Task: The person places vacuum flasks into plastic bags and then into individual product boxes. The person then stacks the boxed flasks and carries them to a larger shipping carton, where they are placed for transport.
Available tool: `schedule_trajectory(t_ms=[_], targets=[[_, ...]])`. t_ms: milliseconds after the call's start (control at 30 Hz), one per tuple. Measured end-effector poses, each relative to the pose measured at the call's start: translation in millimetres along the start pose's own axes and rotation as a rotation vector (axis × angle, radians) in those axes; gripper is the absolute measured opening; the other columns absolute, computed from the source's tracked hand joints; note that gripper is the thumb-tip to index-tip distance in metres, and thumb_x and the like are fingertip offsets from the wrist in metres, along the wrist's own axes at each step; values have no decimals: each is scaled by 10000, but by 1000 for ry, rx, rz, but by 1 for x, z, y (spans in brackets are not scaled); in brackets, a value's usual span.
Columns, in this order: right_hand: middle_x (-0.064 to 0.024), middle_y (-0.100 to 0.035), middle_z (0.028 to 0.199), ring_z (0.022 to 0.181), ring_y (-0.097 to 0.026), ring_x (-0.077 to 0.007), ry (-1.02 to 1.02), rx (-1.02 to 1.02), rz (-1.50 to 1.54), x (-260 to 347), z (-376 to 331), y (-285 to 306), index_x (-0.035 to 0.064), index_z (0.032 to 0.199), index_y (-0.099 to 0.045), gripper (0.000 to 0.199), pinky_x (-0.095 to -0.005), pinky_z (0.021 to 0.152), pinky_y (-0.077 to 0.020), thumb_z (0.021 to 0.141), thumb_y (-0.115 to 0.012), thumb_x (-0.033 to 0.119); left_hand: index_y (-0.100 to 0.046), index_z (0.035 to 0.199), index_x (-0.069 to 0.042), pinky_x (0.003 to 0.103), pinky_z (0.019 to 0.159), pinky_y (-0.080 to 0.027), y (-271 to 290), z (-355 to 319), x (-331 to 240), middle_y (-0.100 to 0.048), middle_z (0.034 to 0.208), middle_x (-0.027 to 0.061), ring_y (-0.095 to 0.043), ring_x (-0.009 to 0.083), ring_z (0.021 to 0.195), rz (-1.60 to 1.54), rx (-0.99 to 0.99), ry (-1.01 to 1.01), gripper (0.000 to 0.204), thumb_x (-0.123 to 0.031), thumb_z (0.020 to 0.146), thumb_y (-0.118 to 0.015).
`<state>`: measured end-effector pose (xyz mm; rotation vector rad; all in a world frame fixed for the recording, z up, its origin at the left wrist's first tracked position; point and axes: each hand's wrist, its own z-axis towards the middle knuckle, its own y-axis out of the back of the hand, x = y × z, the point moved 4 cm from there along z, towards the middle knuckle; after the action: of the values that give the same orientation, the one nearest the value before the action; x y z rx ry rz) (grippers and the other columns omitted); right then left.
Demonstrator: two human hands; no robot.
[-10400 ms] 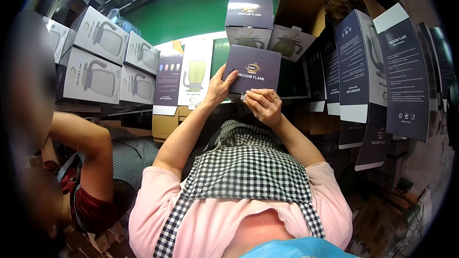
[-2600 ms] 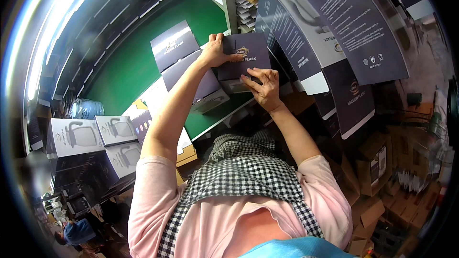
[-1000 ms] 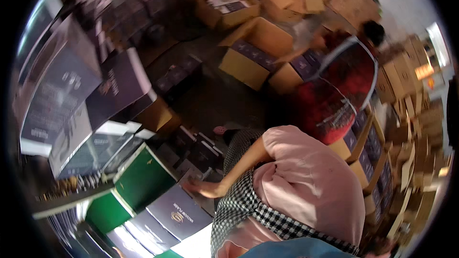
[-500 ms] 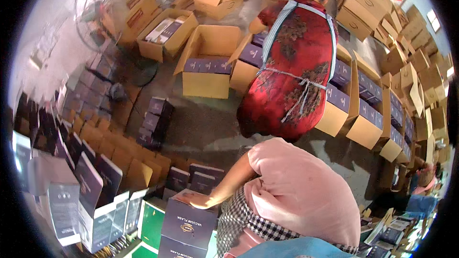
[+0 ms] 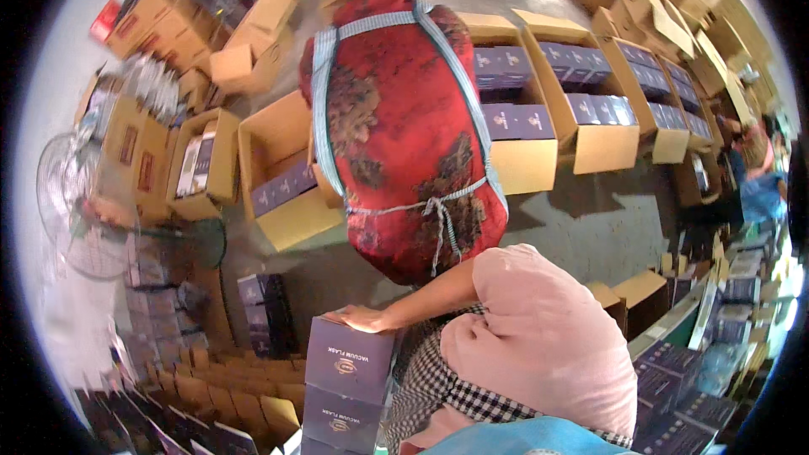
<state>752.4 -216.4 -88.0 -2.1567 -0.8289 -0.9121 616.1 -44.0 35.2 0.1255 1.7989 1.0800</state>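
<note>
the right hand (image 5: pixel 362 318) is touching the end dark box (image 5: pixel 350 362), its grip too hidden to judge; uneven pressure could be parting that from the adjoining box (image 5: pixel 340 423).

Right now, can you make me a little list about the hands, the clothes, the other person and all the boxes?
Left hand: not in view
Right hand: resting on a purple box
Next to that box: another purple box
Clothes: pink top, checked apron
Other person: back turned, red flowered clothes, pale blue straps
Big brown boxes: open, several with purple boxes inside
</note>
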Motion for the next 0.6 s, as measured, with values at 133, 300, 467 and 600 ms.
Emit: schedule_trajectory(t_ms=[133,300,467,600], targets=[[-190,-620,1243,1060,-632,-310,217,-221,-249,22,-18,43,181,1411,-530,706,-437,925,-487,951,-315,672,-539,1273,16,361,926,-502,7,41,-23,-602,1185,114,-611,236,1065,17,74,-10,437,-321,1002,-482],[-91,-596,1113,935,-608,-219,59,-352,231,46,-63,69,44,1358,-510,708,-357,827,-492,974,-402,629,-522,1294,16,364,933,-499,39,79,-23,-592,1204,117,-605,235,1077,20,148,-19,459,-337,1003,-481],[-49,-612,1229,1056,-572,-199,203,-389,482,44,-92,82,107,1407,-510,729,-367,933,-437,970,-344,667,-505,1314,16,367,939,-496,81,98,3,-583,1224,120,-599,234,1090,-33,232,40,482,-353,1005,-480],[-45,-513,1376,1203,-480,-174,95,-452,548,8,-90,90,113,1475,-423,705,-328,1026,-373,984,-389,618,-491,1331,16,369,944,-494,100,101,25,-575,1239,122,-594,233,1100,-72,270,92,501,-366,1006,-480]])
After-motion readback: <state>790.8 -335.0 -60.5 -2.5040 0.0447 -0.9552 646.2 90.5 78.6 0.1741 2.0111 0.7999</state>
